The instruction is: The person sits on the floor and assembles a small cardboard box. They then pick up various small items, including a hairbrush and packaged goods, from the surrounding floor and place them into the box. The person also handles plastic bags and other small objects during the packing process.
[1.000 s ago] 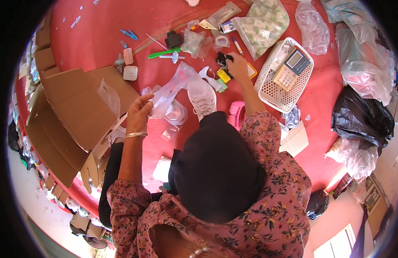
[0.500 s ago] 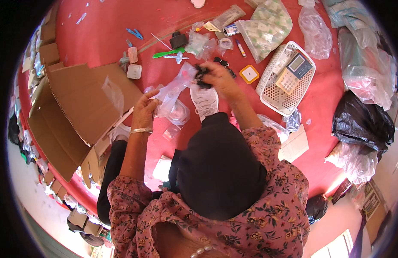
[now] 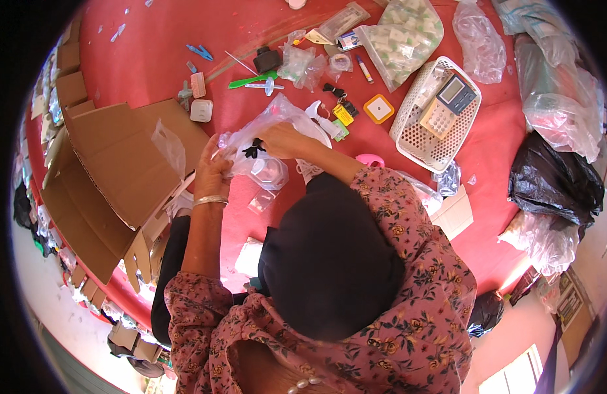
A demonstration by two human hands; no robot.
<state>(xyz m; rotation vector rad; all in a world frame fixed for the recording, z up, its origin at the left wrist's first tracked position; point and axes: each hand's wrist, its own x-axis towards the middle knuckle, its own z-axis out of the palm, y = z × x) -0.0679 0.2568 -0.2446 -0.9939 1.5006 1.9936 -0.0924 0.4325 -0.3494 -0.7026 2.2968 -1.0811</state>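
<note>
In my left hand point(image 3: 213, 167) is the edge of a clear plastic bag point(image 3: 277, 113), pinched between closed fingers. The bag spreads to the right above the red floor. My right hand point(image 3: 284, 140) is at the bag, its fingers closed on a small black bundle point(image 3: 253, 150) with several short ends sticking out; its exact kind is unclear. Whether the bundle lies inside the bag or in front of it, I cannot tell. Just below sits a clear plastic container point(image 3: 269, 173). A white shoe point(image 3: 309, 169) is partly covered by my right forearm.
An opened cardboard box point(image 3: 129, 157) stands at left. At right are a white basket point(image 3: 435, 148) with a calculator point(image 3: 456, 92), and a black bag point(image 3: 556, 180). Ahead lie a green tool point(image 3: 251, 81), a yellow square point(image 3: 379, 109), a yellow tag point(image 3: 343, 114) and a large filled bag point(image 3: 405, 43).
My right hand has moved left and down with the black bundle, onto the bag. The bag is spread wider. Yellow and green small items by the shoe now show.
</note>
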